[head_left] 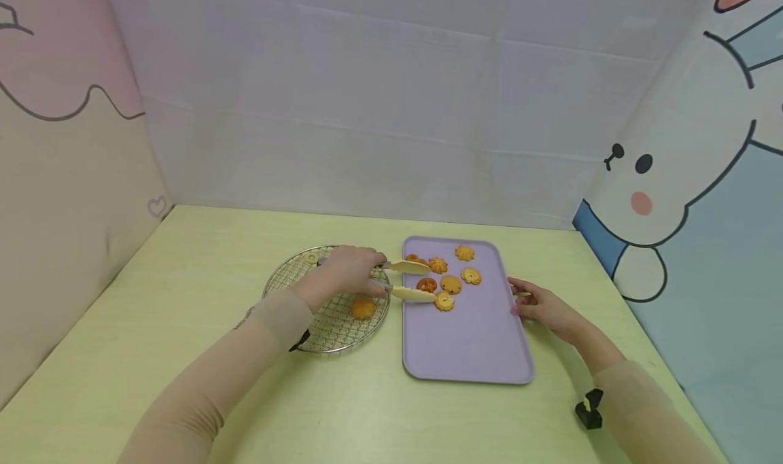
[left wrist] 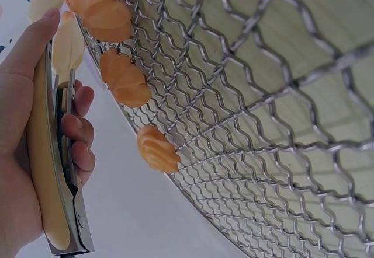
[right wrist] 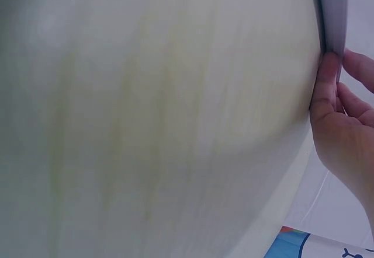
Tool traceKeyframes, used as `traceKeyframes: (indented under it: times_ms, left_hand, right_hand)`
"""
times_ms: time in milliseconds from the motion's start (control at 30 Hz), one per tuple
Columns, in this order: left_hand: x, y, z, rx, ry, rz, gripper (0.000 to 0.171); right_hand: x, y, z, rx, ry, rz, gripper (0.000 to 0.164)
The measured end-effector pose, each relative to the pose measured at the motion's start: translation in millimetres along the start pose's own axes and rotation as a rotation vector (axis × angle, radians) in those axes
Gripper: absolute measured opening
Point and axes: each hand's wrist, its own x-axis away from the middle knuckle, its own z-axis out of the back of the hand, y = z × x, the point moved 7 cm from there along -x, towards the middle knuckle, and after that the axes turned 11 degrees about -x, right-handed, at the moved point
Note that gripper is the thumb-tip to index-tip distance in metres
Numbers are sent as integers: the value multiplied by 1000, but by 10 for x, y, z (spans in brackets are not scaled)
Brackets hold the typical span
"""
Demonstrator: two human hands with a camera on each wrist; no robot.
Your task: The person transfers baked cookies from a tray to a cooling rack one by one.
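Observation:
In the head view my left hand (head_left: 351, 270) reaches over a round wire rack (head_left: 333, 347) and grips a pair of tongs (head_left: 412, 293). In the left wrist view, fingers and thumb wrap the yellow handles of the tongs (left wrist: 47, 170). Their pale yellow tips are spread apart above the left side of a lilac tray (head_left: 471, 348); the lower tip lies beside a round cookie (head_left: 444, 301). My right hand (head_left: 547, 311) is at the tray's right edge. The right wrist view shows its thumb and fingers pinching the tray rim (right wrist: 334, 18).
Several cookies lie on the tray's upper half, among them a pretzel (head_left: 427, 284) and a flower-shaped cookie (head_left: 464, 253). On the rack are an orange cookie (head_left: 363, 308) and a pale ring cookie (head_left: 311, 258). The table (head_left: 342, 409) is pale yellow, with cloth walls around it.

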Motion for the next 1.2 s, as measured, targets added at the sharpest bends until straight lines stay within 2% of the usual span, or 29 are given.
traceKeyframes:
  times_ms: [333,567,867,1200]
  left_hand:
    - [-33,22,23,11,0,-38,67]
    - [-34,41,18,11,-14,-38,65]
    - [-36,60,26,-9,25,-47,56]
    - [-11,69,44,-17,39,-42,46]
  right_hand:
    - [2,8,5,1,7,5,67]
    - [5,3,1,3,8,8,67]
    - [17,-3,-11,9,8,12,67]
    - [20,-22,-27,-6,-1,29,66]
